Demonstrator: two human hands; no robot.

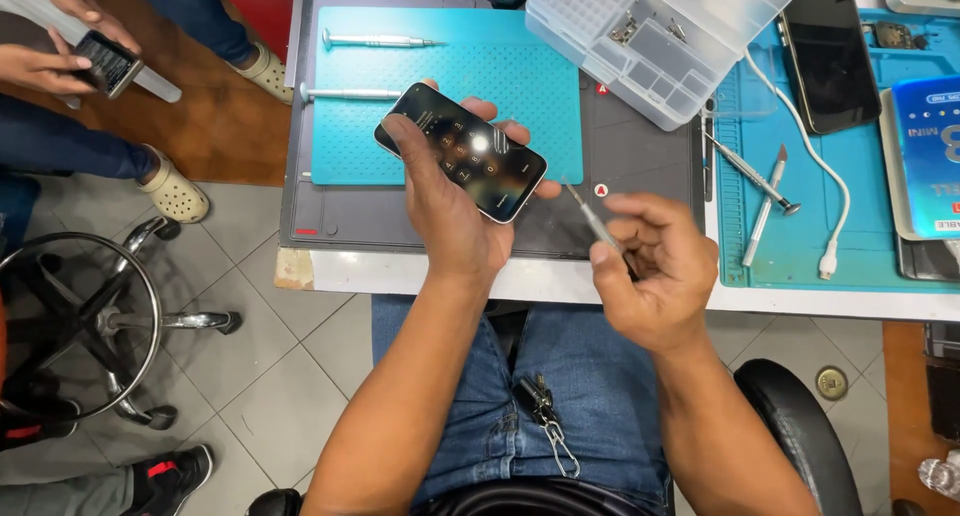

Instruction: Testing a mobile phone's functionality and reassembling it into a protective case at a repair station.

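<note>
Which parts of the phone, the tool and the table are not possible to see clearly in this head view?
- Phone: its back and lower left edge are hidden by the left hand.
- Screwdriver: its handle is hidden inside the right hand; the tip is blurred and too thin to tell its type.
- Clear parts box: cut off by the top edge; the pieces inside are too small.

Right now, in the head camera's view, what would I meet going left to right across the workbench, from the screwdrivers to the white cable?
Two silver screwdrivers on the teal mat → left hand holding a lit smartphone → right hand gripping a thin screwdriver → clear parts organiser → two small tools → white cable.
</note>
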